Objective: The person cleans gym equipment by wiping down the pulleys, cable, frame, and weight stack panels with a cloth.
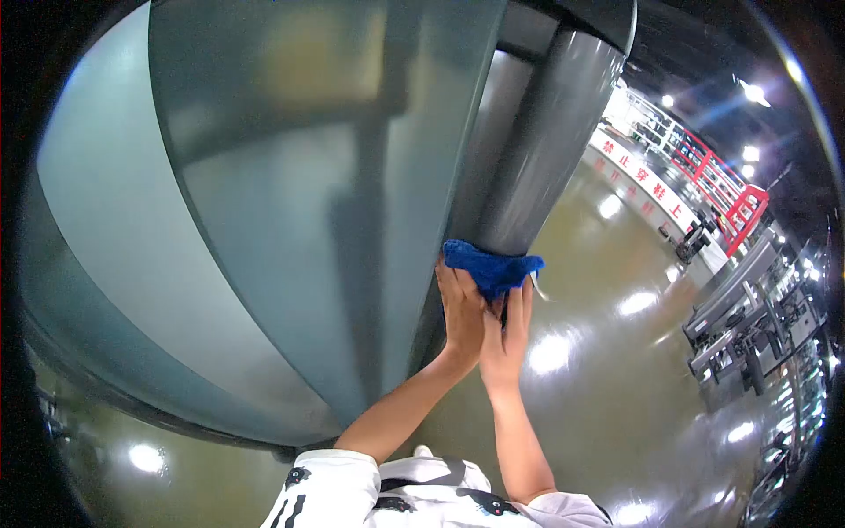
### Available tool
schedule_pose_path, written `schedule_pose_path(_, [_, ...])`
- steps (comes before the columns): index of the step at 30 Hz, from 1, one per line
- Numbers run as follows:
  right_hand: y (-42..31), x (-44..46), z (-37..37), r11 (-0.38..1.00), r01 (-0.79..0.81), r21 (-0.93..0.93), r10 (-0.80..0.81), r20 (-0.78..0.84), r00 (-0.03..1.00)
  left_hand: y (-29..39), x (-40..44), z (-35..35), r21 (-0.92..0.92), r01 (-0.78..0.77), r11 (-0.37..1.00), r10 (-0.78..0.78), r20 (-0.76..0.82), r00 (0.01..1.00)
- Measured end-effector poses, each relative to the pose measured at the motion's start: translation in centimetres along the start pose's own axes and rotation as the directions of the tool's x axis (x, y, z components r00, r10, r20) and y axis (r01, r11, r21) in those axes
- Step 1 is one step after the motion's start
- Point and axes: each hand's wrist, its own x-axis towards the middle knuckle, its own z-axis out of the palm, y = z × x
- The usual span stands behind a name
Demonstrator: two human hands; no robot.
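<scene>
A blue cloth (493,268) is wrapped against the lower part of a dark grey cylindrical post (550,141). My left hand (460,308) presses the cloth from the left side, with its fingertips partly under the fabric. On the right, my right hand (508,330) holds the cloth too, its fingers pointing up along the post. Both hands are close together, nearly touching at the thumbs. A small white tag hangs from the cloth's right edge. Beside the post on the left stands a large grey-green curved panel (290,220) with a lighter band.
Shiny olive floor (598,378) reflects the ceiling lights. Gym machines (757,308) stand at the right. Farther back are a white strip with red characters (641,176) and a ring with red and white ropes (704,167).
</scene>
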Motion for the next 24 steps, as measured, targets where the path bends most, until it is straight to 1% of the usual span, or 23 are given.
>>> schedule_pose_path(1, [0.6, -0.2, 0.5, 0.999, 0.015, -0.033, -0.014, 0.033, 0.999, 0.2, -0.3, -0.4, 0.031, 0.042, 0.999, -0.043, 0.021, 0.999])
schedule_pose_path(2, [1.0, -0.1, 0.6, 0.999, 0.005, -0.035, -0.004, 0.039, 0.999, 0.4, -0.4, -0.8, 0.034, 0.052, 0.998, -0.052, 0.027, 0.998])
schedule_pose_path(4, [1.8, 0.5, 0.4, 0.993, 0.115, -0.016, -0.113, 0.067, 0.991, 1.0, 0.3, -1.9, 0.007, 0.060, 0.998, -0.060, 0.157, 0.986])
schedule_pose_path(5, [1.6, 1.3, 0.1, 0.993, 0.109, -0.038, -0.104, 0.104, 0.989, 1.3, 0.8, -2.3, 0.009, 0.069, 0.998, -0.069, 0.163, 0.984])
schedule_pose_path(6, [1.3, 2.3, -0.2, 0.994, 0.110, -0.028, -0.107, 0.108, 0.988, 1.6, 1.5, -2.7, 0.072, -0.071, 0.995, 0.062, 0.120, 0.991])
schedule_pose_path(7, [1.0, 3.3, -0.5, 0.990, 0.140, -0.030, -0.136, 0.108, 0.985, 1.9, 2.4, -3.1, 0.138, -0.208, 0.968, 0.197, 0.087, 0.976])
schedule_pose_path(8, [0.6, 4.4, -0.9, 0.985, 0.169, -0.032, -0.165, 0.107, 0.980, 2.6, 3.5, -3.5, 0.137, -0.204, 0.969, 0.192, 0.096, 0.977])
schedule_pose_path(10, [-1.1, 7.0, -1.7, 0.961, 0.267, -0.076, -0.259, 0.107, 0.960, 3.8, 6.0, -4.0, 0.136, -0.294, 0.946, 0.292, 0.037, 0.956])
schedule_pose_path(11, [-1.7, 8.2, -1.8, 0.942, 0.331, -0.055, -0.325, 0.102, 0.940, 4.1, 7.2, -4.2, 0.135, -0.286, 0.949, 0.283, 0.046, 0.958])
schedule_pose_path(12, [-2.4, 9.2, -1.9, 0.926, 0.371, -0.064, -0.364, 0.096, 0.926, 4.2, 8.1, -4.0, 0.078, -0.258, 0.963, 0.260, -0.012, 0.966])
schedule_pose_path(13, [-3.1, 10.0, -1.9, 0.917, 0.395, -0.051, -0.387, 0.122, 0.914, 4.2, 8.3, -3.9, 0.022, -0.233, 0.972, 0.234, -0.069, 0.970])
schedule_pose_path(15, [-3.2, 10.0, -1.5, 0.911, 0.411, -0.029, -0.403, 0.149, 0.903, 3.3, 7.6, -3.8, 0.001, -0.200, 0.980, 0.200, -0.071, 0.977])
schedule_pose_path(16, [-3.1, 9.7, -1.2, 0.844, 0.502, -0.189, -0.469, 0.196, 0.861, 2.6, 7.2, -3.6, -0.024, -0.175, 0.984, 0.173, -0.082, 0.982])
schedule_pose_path(17, [-3.0, 9.4, -0.8, 0.741, 0.581, -0.337, -0.523, 0.254, 0.814, 1.8, 6.6, -3.2, -0.015, -0.208, 0.978, 0.202, -0.167, 0.965])
schedule_pose_path(18, [-2.5, 8.4, -0.2, 0.747, 0.577, -0.331, -0.518, 0.255, 0.816, 1.1, 5.5, -3.1, -0.008, -0.203, 0.979, 0.199, -0.163, 0.966])
schedule_pose_path(20, [-0.3, 5.5, 1.3, 0.691, 0.516, -0.506, -0.366, 0.371, 0.853, -0.6, 2.3, -2.9, 0.260, -0.147, 0.954, 0.161, -0.035, 0.986])
schedule_pose_path(21, [0.7, 4.5, 1.6, 0.696, 0.515, -0.500, -0.362, 0.376, 0.853, -1.9, 0.6, -2.6, 0.266, -0.140, 0.954, 0.154, -0.032, 0.987])
schedule_pose_path(23, [2.6, 2.6, 2.1, 0.853, 0.496, -0.163, -0.382, 0.453, 0.806, -5.2, -3.3, -1.9, 0.310, -0.051, 0.949, 0.015, 0.120, 0.993])
schedule_pose_path(24, [3.4, 1.2, 2.4, 0.857, 0.492, -0.156, -0.377, 0.460, 0.804, -6.2, -4.8, -2.1, 0.316, -0.041, 0.948, 0.003, 0.120, 0.993])
